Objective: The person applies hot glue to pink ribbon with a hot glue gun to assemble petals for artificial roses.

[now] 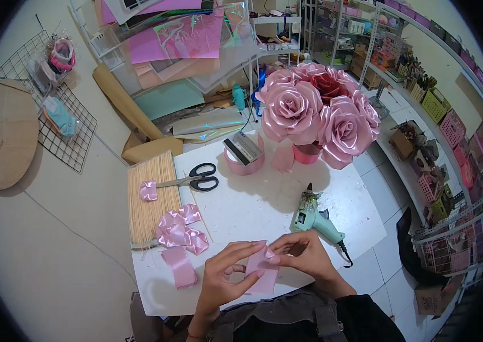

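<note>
A piece of pink satin ribbon [263, 276] is held near the table's front edge, its upper corner folded over. My right hand [301, 253] pinches that folded corner between thumb and fingertips. On the other side, my left hand [228, 273] has its index fingertip and thumb on the ribbon's left edge. Left of my hands lie a stack of cut ribbon pieces [179, 267] and several curled ribbon petals [180, 229]. A mint-green glue gun [311, 215] rests on the table to the upper right, its nozzle pointing away from me.
Black-handled scissors [203, 177] lie across a bundle of thin wooden sticks [153, 199], beside a single petal [148, 191]. Large pink satin roses [293, 108] stand at the back of the white table [241, 208], near a ribbon roll [244, 165] with a box on it. Shelves [418, 108] line the right.
</note>
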`<move>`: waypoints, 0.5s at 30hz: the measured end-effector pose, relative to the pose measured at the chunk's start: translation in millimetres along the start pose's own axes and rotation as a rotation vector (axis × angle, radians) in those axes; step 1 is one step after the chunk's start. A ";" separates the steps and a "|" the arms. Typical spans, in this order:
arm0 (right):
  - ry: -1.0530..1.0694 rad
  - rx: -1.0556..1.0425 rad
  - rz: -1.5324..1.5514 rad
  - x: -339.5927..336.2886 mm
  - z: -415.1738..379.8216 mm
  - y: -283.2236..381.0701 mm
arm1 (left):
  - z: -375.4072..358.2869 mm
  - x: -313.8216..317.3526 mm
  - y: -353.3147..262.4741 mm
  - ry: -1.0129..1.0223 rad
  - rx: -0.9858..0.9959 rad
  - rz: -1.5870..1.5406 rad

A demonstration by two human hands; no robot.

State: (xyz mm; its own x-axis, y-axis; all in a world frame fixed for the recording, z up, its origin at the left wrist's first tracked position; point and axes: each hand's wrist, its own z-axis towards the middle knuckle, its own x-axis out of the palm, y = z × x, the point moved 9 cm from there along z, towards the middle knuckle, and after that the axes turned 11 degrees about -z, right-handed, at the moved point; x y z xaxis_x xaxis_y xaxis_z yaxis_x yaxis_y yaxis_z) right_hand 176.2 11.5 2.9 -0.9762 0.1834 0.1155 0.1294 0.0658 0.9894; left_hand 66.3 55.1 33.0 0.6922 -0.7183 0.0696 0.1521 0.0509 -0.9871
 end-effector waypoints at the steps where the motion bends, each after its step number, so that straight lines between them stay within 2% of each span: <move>1: 0.028 -0.005 -0.053 1.5 -0.4 -0.7 | -0.3 0.2 0.8 0.001 0.001 0.000; 6: 0.062 0.036 -0.104 3.2 -0.6 -4.7 | -0.7 0.3 -0.1 -0.015 0.007 -0.023; 9: 0.036 -0.019 -0.087 1.1 0.0 -2.7 | -0.2 1.0 0.9 -0.015 -0.001 -0.051; 12: 0.098 0.068 -0.101 1.8 -0.2 -11.2 | 0.6 1.1 -0.9 -0.032 -0.008 -0.147; 14: 0.183 -0.080 0.209 3.0 0.8 -6.9 | -1.0 -4.0 1.5 -0.102 -0.015 -0.252; 15: 0.190 -0.074 0.210 3.1 1.0 -6.7 | -2.4 -8.8 3.9 -0.169 -0.017 -0.356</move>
State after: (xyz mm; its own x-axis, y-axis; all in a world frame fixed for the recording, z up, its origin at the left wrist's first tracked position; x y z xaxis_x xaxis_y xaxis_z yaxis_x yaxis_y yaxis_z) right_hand 172.5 12.7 -3.4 -0.9453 -0.0019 0.3262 0.3261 -0.0272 0.9450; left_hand 59.0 60.0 28.1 0.7049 -0.5645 0.4295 0.3930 -0.1932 -0.8990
